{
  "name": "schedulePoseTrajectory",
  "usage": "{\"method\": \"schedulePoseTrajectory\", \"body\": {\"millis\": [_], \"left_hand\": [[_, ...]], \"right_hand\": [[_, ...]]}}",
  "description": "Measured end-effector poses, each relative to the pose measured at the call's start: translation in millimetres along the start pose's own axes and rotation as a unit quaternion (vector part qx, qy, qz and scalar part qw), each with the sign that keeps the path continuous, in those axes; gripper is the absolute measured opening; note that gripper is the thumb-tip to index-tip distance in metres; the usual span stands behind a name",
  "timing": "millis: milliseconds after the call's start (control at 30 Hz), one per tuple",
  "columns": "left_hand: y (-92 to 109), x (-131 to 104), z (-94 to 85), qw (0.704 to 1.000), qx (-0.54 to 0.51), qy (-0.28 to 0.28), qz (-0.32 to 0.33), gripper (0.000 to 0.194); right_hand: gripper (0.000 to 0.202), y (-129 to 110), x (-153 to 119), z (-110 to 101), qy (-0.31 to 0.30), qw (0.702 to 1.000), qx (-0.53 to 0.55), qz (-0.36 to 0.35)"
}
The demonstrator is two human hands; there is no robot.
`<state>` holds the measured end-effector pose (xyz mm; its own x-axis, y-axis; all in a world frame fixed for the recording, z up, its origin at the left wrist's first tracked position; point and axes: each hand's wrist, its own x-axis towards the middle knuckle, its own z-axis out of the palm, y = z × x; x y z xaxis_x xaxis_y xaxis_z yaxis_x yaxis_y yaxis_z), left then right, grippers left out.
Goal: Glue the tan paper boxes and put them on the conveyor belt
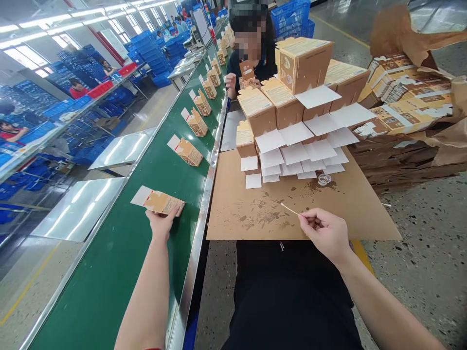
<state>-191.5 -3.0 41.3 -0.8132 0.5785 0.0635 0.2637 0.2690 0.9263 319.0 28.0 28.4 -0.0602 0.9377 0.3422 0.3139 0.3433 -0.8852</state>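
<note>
My left hand (162, 222) is closed around the near edge of a brown printed carton (164, 202) over the green conveyor belt (109, 262). The carton's white flap stands out to the left. Between the thumb and fingers of my right hand (324, 231) is a thin cotton swab (291, 209), its tip pointing left. Below the swab lies a sheet of brown cardboard (233, 199) with dark wet marks. A small clear round dish (324, 180) sits on it, in front of stacked cartons (304, 61) whose white flaps face me.
More cartons (187, 150) stand in a row along the belt, which has a metal side rail (204, 204). Across the cardboard a co-worker (268, 58) holds a brown carton. At right, flat cartons (412, 92) lie in torn brown paper. Blue crates (290, 22) stand behind.
</note>
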Motion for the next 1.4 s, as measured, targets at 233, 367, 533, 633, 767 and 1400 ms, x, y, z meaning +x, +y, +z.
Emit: {"method": "schedulePoseTrajectory", "body": {"millis": [233, 367, 533, 633, 767, 1400], "left_hand": [[-2.4, -48.3, -0.8, 0.982, 0.009, 0.176, 0.072, 0.078], [41.7, -57.0, 59.4, 0.983, -0.093, 0.081, 0.135, 0.048], [129.4, -20.1, 200.9, 0.965, -0.181, -0.185, -0.026, 0.044], [164.5, -9.1, 264.0, 0.958, -0.114, -0.238, -0.113, 0.049], [177.3, -12.0, 296.5, 0.951, -0.063, -0.272, -0.133, 0.041], [41.3, -167.0, 133.6, 0.925, -0.235, -0.280, -0.105, 0.077]], "right_hand": [[0.032, 13.3, -13.5, -41.2, 0.083, 0.993, -0.076, 0.025], [0.034, 13.2, -12.4, -60.3, 0.121, 0.987, -0.100, 0.033], [0.029, 1.2, -4.1, -52.4, 0.113, 0.990, -0.085, 0.011], [0.030, -6.3, -5.8, -45.6, 0.120, 0.989, -0.081, -0.005], [0.030, -11.1, -13.3, -48.1, 0.144, 0.987, -0.077, 0.003], [0.025, 2.2, -36.5, 40.6, -0.089, 0.988, -0.086, -0.094]]}}
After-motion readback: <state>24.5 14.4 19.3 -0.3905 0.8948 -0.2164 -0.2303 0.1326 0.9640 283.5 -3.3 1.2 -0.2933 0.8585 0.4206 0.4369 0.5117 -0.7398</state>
